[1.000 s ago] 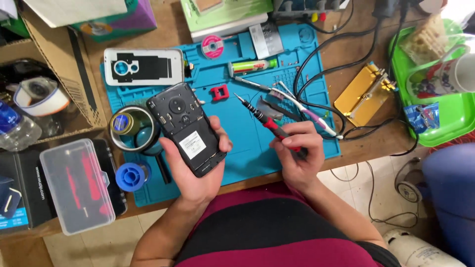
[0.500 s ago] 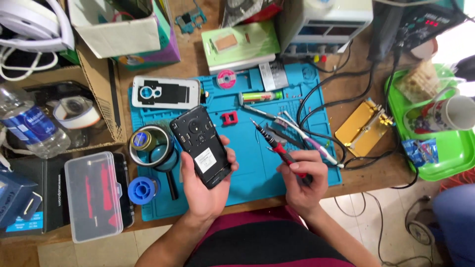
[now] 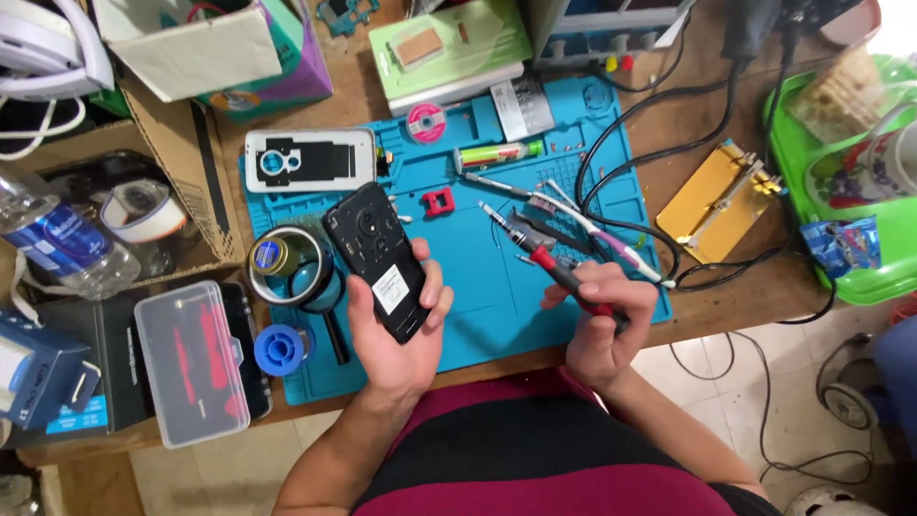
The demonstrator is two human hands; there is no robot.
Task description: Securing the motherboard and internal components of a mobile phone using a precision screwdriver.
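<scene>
My left hand (image 3: pixel 387 334) holds a black phone (image 3: pixel 375 258) with its back cover off, tilted over the blue work mat (image 3: pixel 478 315); a white sticker shows on its lower half. My right hand (image 3: pixel 602 320) grips a red-and-black screwdriver (image 3: pixel 540 253), its tip pointing up-left above the mat, apart from the phone. Both hands hover near the mat's front edge.
On the mat lie a white phone back panel (image 3: pixel 310 158), a tape roll (image 3: pixel 287 263), a blue spool (image 3: pixel 280 349), a red clip (image 3: pixel 438 202), a green tube (image 3: pixel 497 153) and tweezers. A clear plastic case (image 3: pixel 191 363) and water bottle (image 3: pixel 62 244) sit left; a green tray (image 3: pixel 841 153) and yellow holder (image 3: pixel 716 201) sit right.
The view has shifted so the bench appears lower and closer. My hands keep the phone and the screwdriver; the screwdriver tip stays a little right of the phone.
</scene>
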